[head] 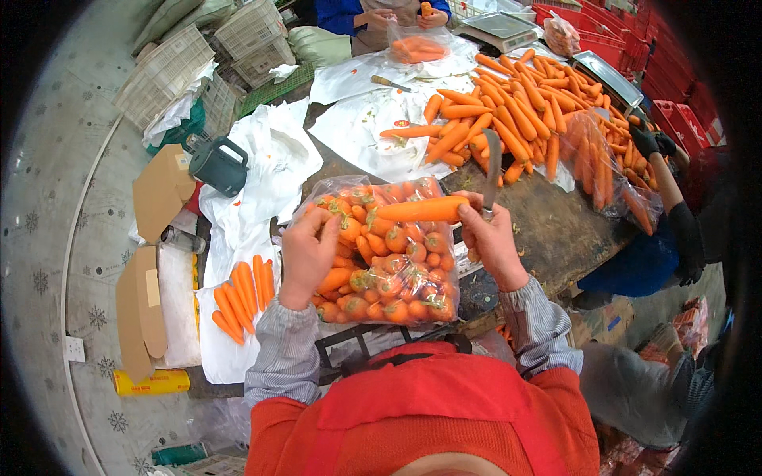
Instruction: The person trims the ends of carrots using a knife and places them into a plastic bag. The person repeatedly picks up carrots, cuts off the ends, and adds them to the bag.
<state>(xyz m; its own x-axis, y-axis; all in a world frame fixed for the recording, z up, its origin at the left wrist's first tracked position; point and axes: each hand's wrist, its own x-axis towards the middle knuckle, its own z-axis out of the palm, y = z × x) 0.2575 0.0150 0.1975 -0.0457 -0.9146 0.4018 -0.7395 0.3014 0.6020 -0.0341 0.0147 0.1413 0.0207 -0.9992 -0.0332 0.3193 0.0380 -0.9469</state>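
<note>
My right hand (489,237) holds a single carrot (421,209) by one end, roughly level. The same hand also keeps hold of a knife, its curved blade (493,163) pointing up and away from me. Under the carrot is a clear plastic bag (447,285) packed with carrots (397,239), many with their green-tinged stem ends facing up. My left hand (311,253) is at the bag's left side, thumb and fingers bent over it. Whether those fingers grip the bag or a carrot is hard to tell.
A large carrot heap (518,113) covers the table's far right. Several carrots (243,297) lie on white paper at left, near a dark jug (220,166). Another knife (390,83) lies farther back. Across the table a person bags carrots; gloved hands (649,140) work at right.
</note>
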